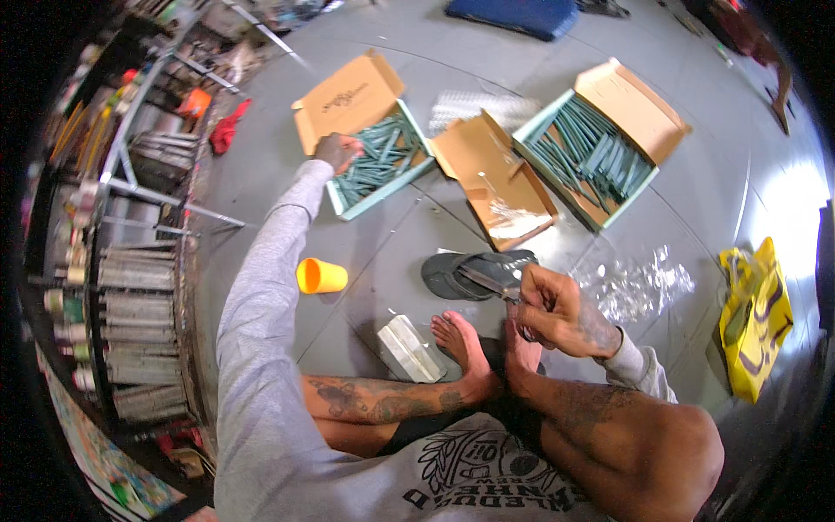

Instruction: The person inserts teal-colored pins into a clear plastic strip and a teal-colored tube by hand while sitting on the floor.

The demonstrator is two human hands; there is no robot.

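Observation:
My left arm stretches forward, and my left hand (pixel 337 151) is at the left edge of an open cardboard box (pixel 348 209) filled with dark green sticks (pixel 383 152). Its fingers look curled, and whatever they may hold is too small to make out. Over my feet, my right hand (pixel 557 313) is closed round a pair of scissors (pixel 496 280), whose blades point left above a dark flip-flop (pixel 444 274). A second open box (pixel 600 213) of similar green sticks (pixel 600 143) lies farther right.
Between the boxes lies an open brown carton (pixel 487 178). A yellow cup (pixel 322 276) rests on its side at left, near a pale block-shaped object (pixel 409 348). Clear crumpled plastic (pixel 648 283) and a yellow bag (pixel 755 322) are at right. Crowded shelves (pixel 143 322) line the left.

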